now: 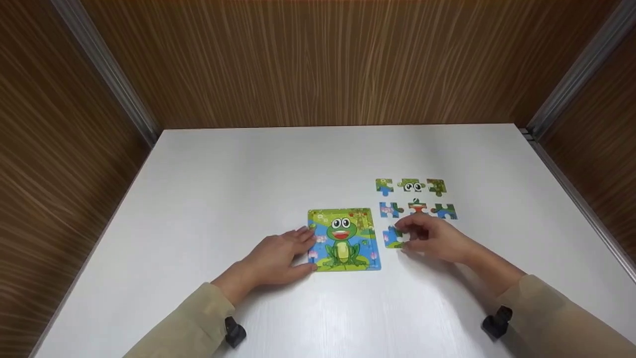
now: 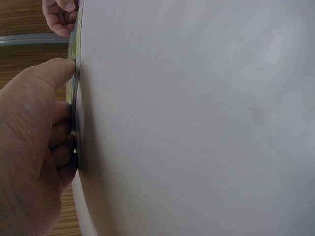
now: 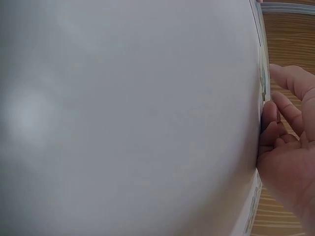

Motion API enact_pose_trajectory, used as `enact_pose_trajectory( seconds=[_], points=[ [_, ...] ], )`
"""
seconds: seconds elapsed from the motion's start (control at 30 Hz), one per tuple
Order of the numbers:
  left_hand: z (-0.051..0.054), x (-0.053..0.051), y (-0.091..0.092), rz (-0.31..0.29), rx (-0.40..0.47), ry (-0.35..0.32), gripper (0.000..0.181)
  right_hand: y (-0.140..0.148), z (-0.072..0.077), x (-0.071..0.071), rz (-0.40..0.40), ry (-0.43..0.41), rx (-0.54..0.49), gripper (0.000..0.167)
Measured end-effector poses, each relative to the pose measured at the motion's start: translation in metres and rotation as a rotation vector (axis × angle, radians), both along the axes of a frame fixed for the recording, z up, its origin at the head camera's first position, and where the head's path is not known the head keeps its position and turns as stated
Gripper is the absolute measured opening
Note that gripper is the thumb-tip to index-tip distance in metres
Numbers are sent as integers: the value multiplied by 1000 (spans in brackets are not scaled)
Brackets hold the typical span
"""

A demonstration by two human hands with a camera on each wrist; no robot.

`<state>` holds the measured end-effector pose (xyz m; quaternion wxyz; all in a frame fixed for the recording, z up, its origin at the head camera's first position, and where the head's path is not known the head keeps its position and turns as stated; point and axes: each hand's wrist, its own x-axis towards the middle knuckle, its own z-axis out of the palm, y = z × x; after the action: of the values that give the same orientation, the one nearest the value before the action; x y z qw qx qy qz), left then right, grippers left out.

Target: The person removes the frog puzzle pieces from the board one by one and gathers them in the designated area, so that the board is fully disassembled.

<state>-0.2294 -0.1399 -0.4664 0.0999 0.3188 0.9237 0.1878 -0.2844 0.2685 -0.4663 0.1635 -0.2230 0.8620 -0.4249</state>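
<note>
A square frog puzzle board (image 1: 343, 243) lies flat on the white table, its printed frog face up. My left hand (image 1: 280, 256) rests at the board's left edge with thumb and fingers spread, touching it; in the left wrist view the left hand (image 2: 39, 108) is against the board's edge. To the right of the board, my right hand (image 1: 435, 237) grips a blue and green puzzle piece (image 1: 392, 238) between thumb and fingertips, the piece low to the table. Curved fingers also show on the right hand (image 3: 293, 123) in the right wrist view. The table under this hand is hidden.
Above the right hand, several loose pieces lie in two rows, among them an eye piece (image 1: 412, 186), a mouth piece (image 1: 417, 206), and a corner piece (image 1: 437, 187). The white table (image 1: 223, 174) is bounded by wood-grain panels (image 1: 318, 64) behind and at both sides.
</note>
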Motion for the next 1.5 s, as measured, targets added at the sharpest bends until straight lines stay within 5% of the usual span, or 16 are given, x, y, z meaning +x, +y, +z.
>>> enact_pose_trajectory(
  seconds=[0.53,0.77,1.5],
  points=[
    [0,0,1,-3,-21,23,71,-26,25,2,87,134,21,31],
    [0,0,1,-10,-16,28,70,-58,29,7,137,78,-41,30],
    [-5,1,0,-7,-8,44,68,-95,7,7,273,-18,52,47]
  ],
)
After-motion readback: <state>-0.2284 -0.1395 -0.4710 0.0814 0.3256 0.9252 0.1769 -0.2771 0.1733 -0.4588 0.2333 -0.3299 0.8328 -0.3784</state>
